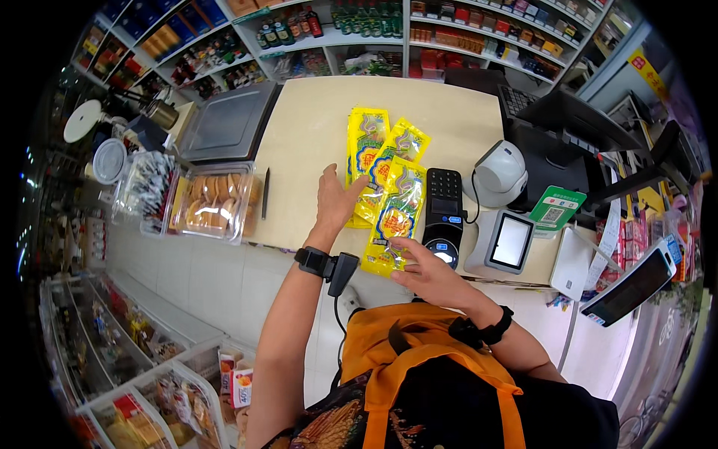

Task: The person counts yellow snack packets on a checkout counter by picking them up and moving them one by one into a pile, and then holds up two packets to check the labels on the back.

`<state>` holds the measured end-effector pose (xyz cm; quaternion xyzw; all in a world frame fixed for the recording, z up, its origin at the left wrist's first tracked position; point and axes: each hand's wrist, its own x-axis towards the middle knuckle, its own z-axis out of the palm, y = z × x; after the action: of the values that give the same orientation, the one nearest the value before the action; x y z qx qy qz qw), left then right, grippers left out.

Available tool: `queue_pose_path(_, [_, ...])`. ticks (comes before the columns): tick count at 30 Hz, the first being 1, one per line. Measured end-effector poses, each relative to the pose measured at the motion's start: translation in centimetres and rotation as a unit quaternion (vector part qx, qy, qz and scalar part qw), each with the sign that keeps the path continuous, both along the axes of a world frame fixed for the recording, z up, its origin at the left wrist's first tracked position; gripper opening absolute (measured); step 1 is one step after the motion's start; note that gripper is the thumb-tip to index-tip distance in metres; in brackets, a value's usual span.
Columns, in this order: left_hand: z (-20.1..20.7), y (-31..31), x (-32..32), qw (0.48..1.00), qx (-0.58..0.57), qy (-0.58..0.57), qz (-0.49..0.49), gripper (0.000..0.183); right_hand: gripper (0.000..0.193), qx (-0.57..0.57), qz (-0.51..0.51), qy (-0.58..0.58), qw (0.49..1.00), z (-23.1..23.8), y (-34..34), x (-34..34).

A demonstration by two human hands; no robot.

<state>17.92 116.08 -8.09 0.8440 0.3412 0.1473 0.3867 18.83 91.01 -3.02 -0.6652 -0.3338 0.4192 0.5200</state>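
Observation:
Several flat yellow snack packets with colourful print lie overlapped on the pale counter (314, 105). The nearest yellow packet (400, 213) slants toward me and reaches the counter's front edge. My right hand (434, 275) grips its lower right corner, fingers on top and thumb at the bottom edge. At the left side of the pile, my left hand (338, 200) is open, fingers stretched out and thumb touching the packets. Its palm side is hidden. Behind lie another yellow packet (407, 138) and an upright one (369, 123).
Close to the packets' right stand a black card terminal (445, 194), a white scanner (499, 173) and a small screen device (512, 241). Leftward are a pen (265, 193), a clear box of biscuits (213, 202) and a grey lidded case (229, 120). Stocked shelves (325, 41) stand behind.

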Motion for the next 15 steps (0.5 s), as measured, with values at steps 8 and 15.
queue_pose_path(8, [0.1, 1.5, 5.0, 0.987, -0.035, 0.020, -0.158, 0.111, 0.058, -0.146, -0.231, -0.282, 0.920, -4.7, 6.9, -4.4])
queue_pose_path(15, [0.8, 4.2, 5.0, 0.959, -0.122, 0.041, -0.252, 0.110, 0.052, -0.112, -0.272, -0.189, 0.937, -2.7, 9.1, -5.9])
